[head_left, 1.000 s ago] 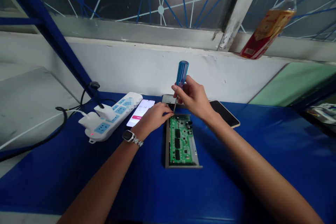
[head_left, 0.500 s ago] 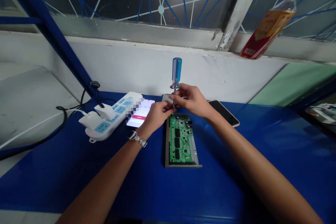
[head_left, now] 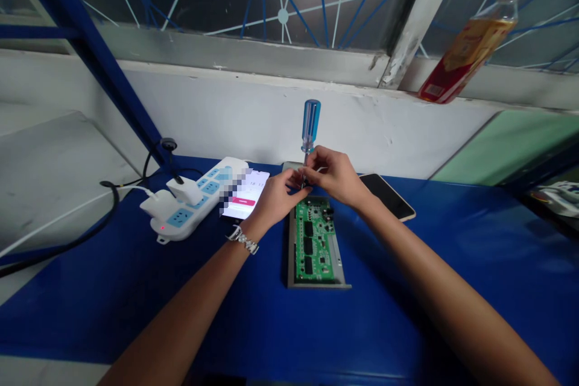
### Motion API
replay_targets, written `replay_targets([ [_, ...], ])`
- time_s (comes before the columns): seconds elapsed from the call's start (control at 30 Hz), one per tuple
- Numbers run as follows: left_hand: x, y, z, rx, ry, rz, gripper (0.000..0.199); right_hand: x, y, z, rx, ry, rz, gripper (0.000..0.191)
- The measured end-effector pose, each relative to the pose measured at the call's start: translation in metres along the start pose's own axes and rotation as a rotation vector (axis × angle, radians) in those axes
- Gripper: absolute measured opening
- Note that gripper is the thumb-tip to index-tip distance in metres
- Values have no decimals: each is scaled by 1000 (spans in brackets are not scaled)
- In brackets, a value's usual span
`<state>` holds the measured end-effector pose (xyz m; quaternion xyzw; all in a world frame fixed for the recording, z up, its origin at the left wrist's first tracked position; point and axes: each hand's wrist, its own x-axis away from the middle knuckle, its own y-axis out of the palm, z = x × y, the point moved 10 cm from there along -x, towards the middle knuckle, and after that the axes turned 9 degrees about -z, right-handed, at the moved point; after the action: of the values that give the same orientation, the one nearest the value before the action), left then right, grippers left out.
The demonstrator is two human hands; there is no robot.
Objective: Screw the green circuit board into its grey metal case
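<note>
A screwdriver (head_left: 311, 120) with a clear and blue handle stands nearly upright, leaning slightly right at the top. My right hand (head_left: 335, 176) pinches its metal shaft just below the handle. Close beside the shaft's lower end, my left hand (head_left: 281, 198) has thumb and fingers drawn together; whatever lies between them is hidden. Under both hands is a green circuit board (head_left: 325, 241) with black components, seated in a grey metal housing (head_left: 292, 265). The fingers cover the screwdriver's tip and part of the board's far end.
Left of the hands are a lit phone (head_left: 253, 193) and a white power strip (head_left: 181, 223) with plugs and cables. A dark-screened phone (head_left: 384, 193) lies right, on the blue table (head_left: 384, 313). A bottle (head_left: 474, 48) stands on the window ledge behind.
The view has shifted slightly. The screwdriver leans a little more to the right at its top, and my left hand has edged right over the board's far end.
</note>
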<state>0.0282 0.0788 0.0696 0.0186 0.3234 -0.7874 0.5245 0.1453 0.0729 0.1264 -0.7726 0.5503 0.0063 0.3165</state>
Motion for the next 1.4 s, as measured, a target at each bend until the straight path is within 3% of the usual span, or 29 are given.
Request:
replay_targets([
  [0.23, -3, 0, -5, 134, -14, -5, 8, 1, -4, 2, 58, 17, 87, 17],
  [0.4, -5, 4, -1, 100, 4, -127, 12, -1, 5, -1, -3, 35, -106, 24],
  [0.5, -4, 6, 2, 79, 20, -176, 16, 0, 3, -4, 20, 44, -144, 22],
  [0.6, -3, 6, 4, 20, 21, -155, 13, -1, -2, -5, 51, 27, -84, 18],
  [0.8, 1, 0, -5, 4, -25, 59, 22, -1, -8, 2, 106, 18, 118, 19],
  [0.93, -1, 2, -11, 79, -32, 78, 16, 0, -10, 3, 130, 25, 195, 28],
  [1.03, -3, 4, -14, 113, -48, 25, 11, -1, -8, 0, 153, 24, 139, 25],
  [1.23, -5, 9, -4, 116, -4, -137, 12, 0, 3, -4, 15, 42, -157, 24],
  [1.3, -4, 10, 0, 89, 5, -171, 15, 0, 2, -4, 6, 52, -168, 22],
  [1.4, -2, 9, 2, 45, 4, -140, 14, -1, -2, -2, 14, 44, -85, 20],
])
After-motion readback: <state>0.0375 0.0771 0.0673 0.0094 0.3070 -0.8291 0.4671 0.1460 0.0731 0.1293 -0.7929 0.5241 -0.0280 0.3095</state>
